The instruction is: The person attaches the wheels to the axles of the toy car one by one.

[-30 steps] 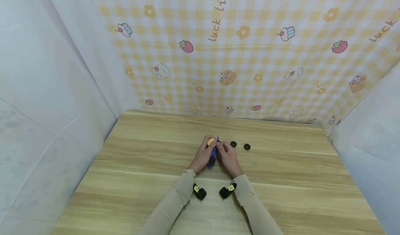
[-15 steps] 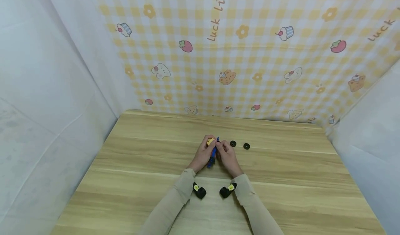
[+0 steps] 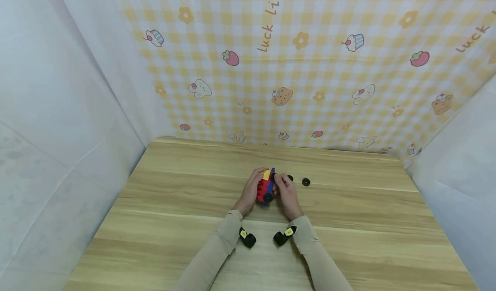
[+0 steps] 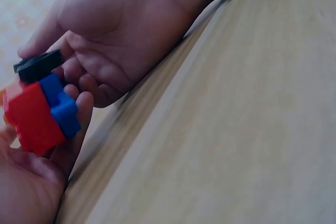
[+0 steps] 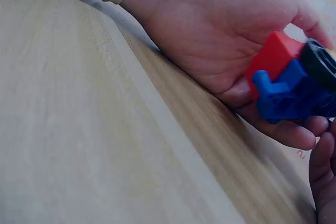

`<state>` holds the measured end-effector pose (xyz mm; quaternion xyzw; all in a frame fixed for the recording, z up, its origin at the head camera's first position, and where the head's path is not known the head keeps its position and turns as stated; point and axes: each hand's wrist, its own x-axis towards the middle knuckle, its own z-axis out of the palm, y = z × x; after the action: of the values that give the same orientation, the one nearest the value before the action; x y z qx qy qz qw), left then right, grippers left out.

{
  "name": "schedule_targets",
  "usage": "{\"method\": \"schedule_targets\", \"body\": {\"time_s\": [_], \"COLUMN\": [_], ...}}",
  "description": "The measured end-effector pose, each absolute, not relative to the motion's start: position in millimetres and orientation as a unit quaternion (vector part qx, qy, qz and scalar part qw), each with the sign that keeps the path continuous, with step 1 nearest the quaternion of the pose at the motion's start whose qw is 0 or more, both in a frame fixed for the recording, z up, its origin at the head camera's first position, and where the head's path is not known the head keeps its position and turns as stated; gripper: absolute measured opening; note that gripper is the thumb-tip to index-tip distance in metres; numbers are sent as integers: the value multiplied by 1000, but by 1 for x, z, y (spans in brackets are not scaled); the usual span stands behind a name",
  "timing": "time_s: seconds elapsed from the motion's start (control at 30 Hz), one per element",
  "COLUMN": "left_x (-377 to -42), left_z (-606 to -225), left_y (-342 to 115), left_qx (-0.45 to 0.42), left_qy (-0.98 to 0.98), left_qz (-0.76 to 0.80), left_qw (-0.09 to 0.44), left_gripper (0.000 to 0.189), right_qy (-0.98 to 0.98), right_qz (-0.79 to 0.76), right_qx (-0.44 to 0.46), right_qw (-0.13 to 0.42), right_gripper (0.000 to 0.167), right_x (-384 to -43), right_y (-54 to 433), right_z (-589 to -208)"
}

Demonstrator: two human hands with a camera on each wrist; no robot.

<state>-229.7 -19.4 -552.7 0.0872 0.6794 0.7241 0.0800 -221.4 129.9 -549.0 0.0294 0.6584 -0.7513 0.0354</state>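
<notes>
A small toy car (image 3: 262, 191) built of red, blue and yellow blocks is in my left hand (image 3: 248, 195), whose fingers wrap its left side. The near black wheel (image 3: 268, 198) sits on the blue base and faces up toward the head camera. At the car's far end, the thumb and fingertips of my right hand (image 3: 288, 197) pinch another black wheel (image 3: 273, 177), mostly covered by them. In the left wrist view the red body (image 4: 34, 119) shows beside the blue base (image 4: 64, 109). The right wrist view shows a blue peg (image 5: 261, 78) sticking out at the car's end.
Two loose black wheels lie on the wooden table (image 3: 174, 187) past my right hand: one (image 3: 290, 178) partly hidden by the fingers, the other (image 3: 306, 182) farther right. A yellow checked cloth (image 3: 248, 80) hangs behind, with white sheets at both sides.
The toy car has turned so its red body and near wheel show more. My left thumb has drawn back from its top, and my right hand has shifted slightly right.
</notes>
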Motion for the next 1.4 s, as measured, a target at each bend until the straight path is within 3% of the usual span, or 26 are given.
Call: {"method": "schedule_targets", "body": {"time_s": [0.3,0.7,0.93,1.17,1.4], "left_x": [-230,-232,-229,-230,-232], "left_z": [-552,-554,-543,-554,-555], "left_y": [-21,-22,-26,-21,-19], "left_qx": [67,32,20,1,-6], "left_qy": [694,683,664,646,636], "left_qz": [712,725,741,761,769], "left_qw": [85,80,100,65,61], "left_gripper": [50,49,40,44,47], "right_qy": [668,687,713,743,785], "right_qz": [-744,-727,-701,-667,-618], "right_qx": [24,-8,-11,-47,-42], "right_qw": [3,-4,12,19,11], "right_gripper": [35,23,25,21,31], "right_x": [-221,-219,-218,-201,-204], "right_y": [128,125,124,119,115], "right_z": [-555,-555,-554,-519,-519]}}
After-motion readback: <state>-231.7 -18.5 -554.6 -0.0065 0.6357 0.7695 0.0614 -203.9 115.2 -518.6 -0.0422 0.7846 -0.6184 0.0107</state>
